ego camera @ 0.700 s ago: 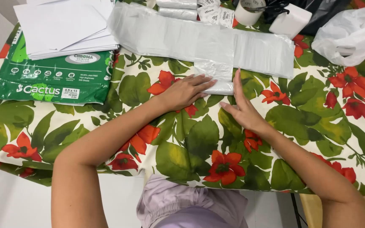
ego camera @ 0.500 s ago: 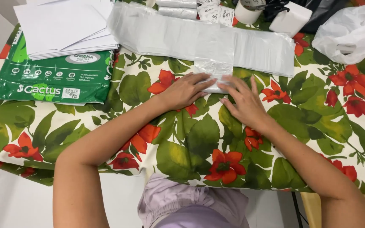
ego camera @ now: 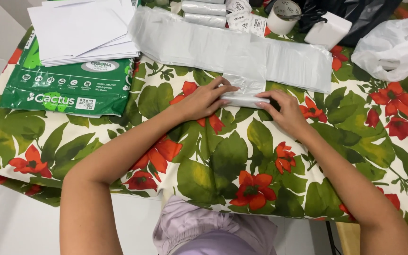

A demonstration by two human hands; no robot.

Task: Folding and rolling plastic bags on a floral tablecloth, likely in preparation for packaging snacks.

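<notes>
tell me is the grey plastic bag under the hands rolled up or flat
Partly rolled: both hands, left hand and right hand, pinch its rolled near end; the plastic bag lies flat beyond.

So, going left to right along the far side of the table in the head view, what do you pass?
Stack of white paper sheets → long grey plastic bag laid flat → tape roll → small white box → crumpled white plastic bag.

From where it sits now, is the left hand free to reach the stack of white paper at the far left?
Probably yes. The left hand rests on the rolled end of the plastic bag, and only bare flowered tablecloth and the green paper pack lie between it and the white paper stack. It would have to let go of the roll.
</notes>
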